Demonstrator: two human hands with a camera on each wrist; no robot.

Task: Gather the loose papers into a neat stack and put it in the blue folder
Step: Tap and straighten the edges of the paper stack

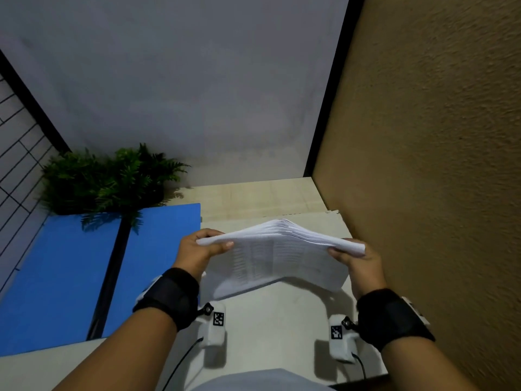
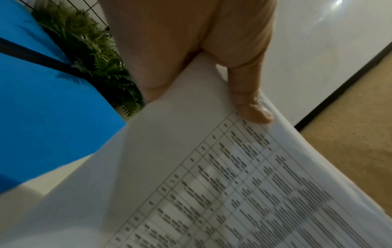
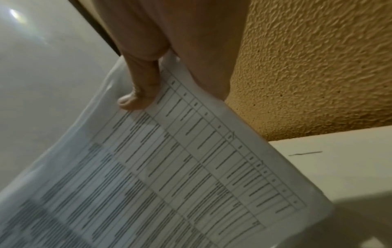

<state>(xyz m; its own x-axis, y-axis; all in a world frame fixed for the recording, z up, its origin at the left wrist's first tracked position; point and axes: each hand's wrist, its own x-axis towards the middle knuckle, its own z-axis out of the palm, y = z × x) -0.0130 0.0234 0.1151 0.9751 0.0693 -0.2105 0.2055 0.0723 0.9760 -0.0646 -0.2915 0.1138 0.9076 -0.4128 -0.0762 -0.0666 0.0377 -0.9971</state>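
Observation:
A stack of white printed papers (image 1: 277,252) is held up above the pale table, bowed upward in the middle. My left hand (image 1: 200,246) pinches its left edge, thumb on the printed near side. My right hand (image 1: 355,256) pinches its right edge the same way. In the left wrist view the thumb (image 2: 250,104) presses the papers (image 2: 212,184) over a printed table. The right wrist view shows the right thumb (image 3: 140,87) on the papers (image 3: 169,167). The blue folder (image 1: 70,272) lies open and flat on the table to the left, a black spine down its middle.
A green fern plant (image 1: 107,182) stands behind the folder at the back left. A rough ochre wall (image 1: 437,136) borders the table on the right, close to my right hand. A grey wall rises at the back. The pale table (image 1: 282,320) lies under the papers.

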